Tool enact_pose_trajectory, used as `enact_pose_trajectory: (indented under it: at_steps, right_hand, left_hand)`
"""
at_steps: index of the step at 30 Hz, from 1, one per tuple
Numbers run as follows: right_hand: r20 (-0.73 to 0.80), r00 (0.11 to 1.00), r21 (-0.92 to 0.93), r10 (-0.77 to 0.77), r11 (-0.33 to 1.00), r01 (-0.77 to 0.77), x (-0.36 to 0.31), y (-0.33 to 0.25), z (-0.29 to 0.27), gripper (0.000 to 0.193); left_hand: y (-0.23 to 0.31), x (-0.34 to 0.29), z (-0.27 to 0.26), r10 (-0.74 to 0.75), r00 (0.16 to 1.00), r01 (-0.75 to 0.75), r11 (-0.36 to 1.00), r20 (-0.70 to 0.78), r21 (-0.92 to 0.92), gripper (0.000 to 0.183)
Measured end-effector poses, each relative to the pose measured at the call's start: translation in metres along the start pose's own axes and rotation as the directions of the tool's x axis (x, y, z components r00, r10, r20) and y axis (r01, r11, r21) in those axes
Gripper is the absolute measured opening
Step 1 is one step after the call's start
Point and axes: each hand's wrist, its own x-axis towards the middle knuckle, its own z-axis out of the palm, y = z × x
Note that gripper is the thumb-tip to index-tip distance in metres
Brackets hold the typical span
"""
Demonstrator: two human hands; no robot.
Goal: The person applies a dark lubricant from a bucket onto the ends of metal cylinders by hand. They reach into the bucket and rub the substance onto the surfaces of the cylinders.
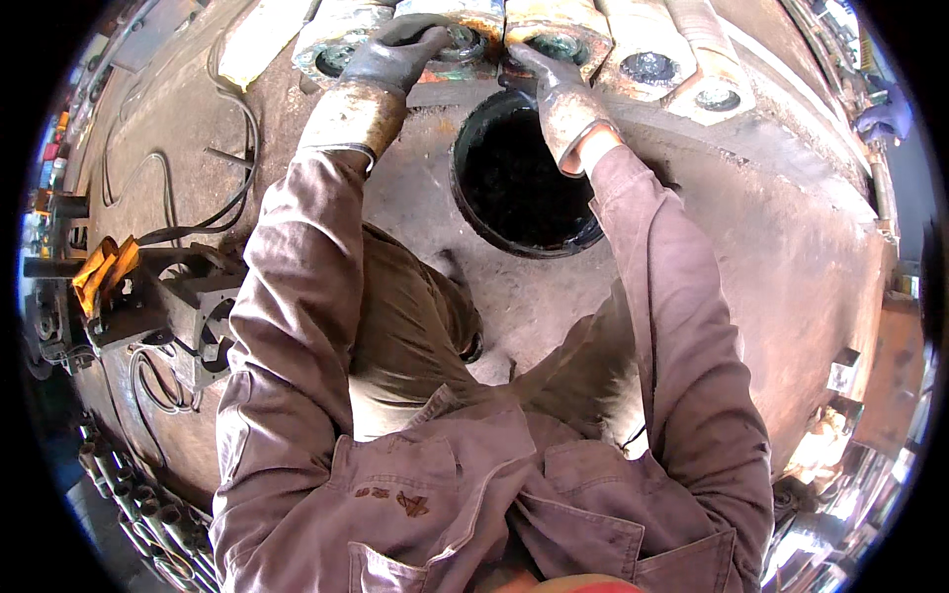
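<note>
My left hand [388,61], in a dark-palmed work glove with a dirty pale cuff, lies against the ends of two thick pipes; its thumb and fingers are apart. Beside it is the open end of a rusty, pale pipe [461,44], its bore lined with dark greasy stuff. My right hand [556,77], gloved alike, is at the lower rim of the neighbouring pipe [578,47], fingers closed together; what they hold, if anything, is hidden. Just below my right hand stands a round black bucket [465,188] with dark, thick-looking contents.
More pipe ends [647,67] lie in the row to the right, above a low ledge [712,138]. At left, cables [247,148] trail over the floor near a metal stand [198,316] with a yellow-orange cloth [104,272]. Several thin pipes [148,514] lie lower left.
</note>
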Motion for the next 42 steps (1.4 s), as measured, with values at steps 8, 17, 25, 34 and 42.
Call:
enact_pose_trajectory:
  at_steps: [8,17,25,34,42]
  right_hand:
    - [-0.124,0.978,-0.496,-0.167,0.864,0.084,-0.012,0.002,-0.004,0.043]
    - [0.201,0.924,-0.98,-0.327,-0.056,0.193,-0.032,0.01,-0.031,0.038]
    - [0.376,0.922,-0.845,0.09,-0.374,0.381,-0.031,0.019,-0.073,0.029]
    - [0.326,0.945,-0.906,0.028,-0.275,0.321,-0.027,0.007,-0.061,0.027]
    - [0.122,0.988,-0.992,-0.094,-0.03,0.12,0.045,0.018,-0.064,0.053]
  left_hand:
    - [-0.006,0.011,0.002,0.05,0.996,-0.055,0.996,0.072,0.074,0.037]
    - [-0.005,0.011,0.007,0.021,0.997,-0.024,0.999,0.08,0.03,0.037]
    - [-0.001,0.005,0.01,0.073,0.993,-0.066,0.995,0.089,-0.078,0.033]
    - [-0.008,0.004,0.009,0.101,0.994,-0.105,0.99,0.044,0.095,0.034]
    - [-0.017,0.005,0.006,-0.013,1.0,0.01,0.994,0.025,0.11,0.035]
